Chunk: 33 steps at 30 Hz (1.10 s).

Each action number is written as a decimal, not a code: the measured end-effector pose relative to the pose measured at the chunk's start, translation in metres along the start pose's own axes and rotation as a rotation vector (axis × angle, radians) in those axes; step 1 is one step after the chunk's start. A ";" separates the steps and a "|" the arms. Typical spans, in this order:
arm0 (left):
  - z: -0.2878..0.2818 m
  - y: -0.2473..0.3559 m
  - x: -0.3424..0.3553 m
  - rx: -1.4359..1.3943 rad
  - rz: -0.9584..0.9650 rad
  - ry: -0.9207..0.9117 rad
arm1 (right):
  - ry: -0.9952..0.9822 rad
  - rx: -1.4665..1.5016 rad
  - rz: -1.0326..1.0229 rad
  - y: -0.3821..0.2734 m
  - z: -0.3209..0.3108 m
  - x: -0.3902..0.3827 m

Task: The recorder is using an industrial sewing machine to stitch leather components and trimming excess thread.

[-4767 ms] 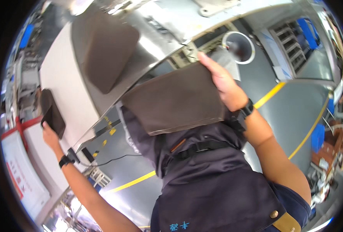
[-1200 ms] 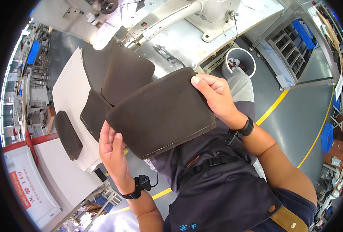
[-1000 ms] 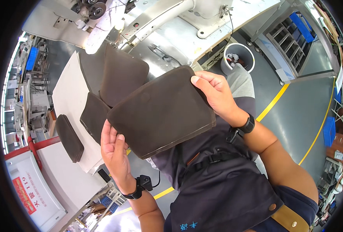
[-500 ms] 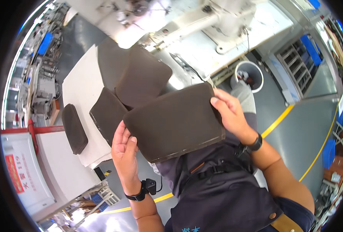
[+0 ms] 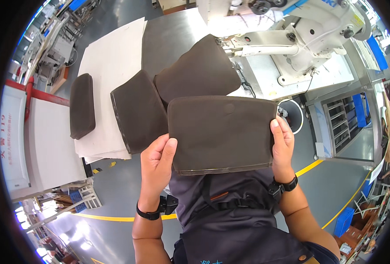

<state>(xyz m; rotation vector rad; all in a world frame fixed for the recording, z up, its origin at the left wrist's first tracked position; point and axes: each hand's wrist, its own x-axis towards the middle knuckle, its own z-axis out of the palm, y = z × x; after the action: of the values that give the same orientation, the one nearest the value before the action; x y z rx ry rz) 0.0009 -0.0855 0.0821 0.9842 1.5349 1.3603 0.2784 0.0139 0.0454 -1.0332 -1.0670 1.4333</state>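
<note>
Held out over my lap is a dark brown rectangular sewn panel point(image 5: 223, 136) with rounded upper corners, a pale line along its lower edge and a faint round mark near the top. My left hand point(image 5: 156, 163) grips its left edge, thumb on the face. At the right edge, my right hand point(image 5: 284, 147) pinches it the same way. Just beyond, a dark brown piece point(image 5: 137, 112) and a larger folded-looking one point(image 5: 199, 66) lie on the worktable, partly overlapping. A narrow brown piece point(image 5: 82, 108) rests farther left on a stack of white sheets point(image 5: 109, 59).
A white industrial sewing machine point(image 5: 287, 55) stands at the back right of the table. Below it on the floor is a round waste bin point(image 5: 298, 118). A metal rack point(image 5: 338, 119) stands at the right, and a white board point(image 5: 49, 145) at the left.
The panel has turned from a tilt to nearly level, and the round mark now shows. My view has shifted, bringing more of the table and machine in. Both hands still hold the panel.
</note>
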 end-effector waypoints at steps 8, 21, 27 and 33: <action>-0.001 -0.013 0.002 0.016 0.031 0.127 | 0.105 -0.041 0.004 0.001 0.010 -0.001; -0.020 -0.021 -0.004 -0.042 0.124 0.264 | 0.017 -0.108 -0.094 -0.010 0.036 -0.003; -0.016 -0.018 -0.007 -0.090 0.164 0.248 | 0.005 -0.122 -0.016 -0.003 0.036 -0.001; -0.009 -0.017 -0.003 -0.115 0.199 0.252 | 0.025 -0.112 -0.008 0.004 0.027 -0.001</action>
<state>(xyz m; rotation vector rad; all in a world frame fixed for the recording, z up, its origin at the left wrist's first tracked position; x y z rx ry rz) -0.0071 -0.0936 0.0655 0.9408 1.5521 1.7487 0.2509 0.0104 0.0478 -1.1226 -1.1425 1.3627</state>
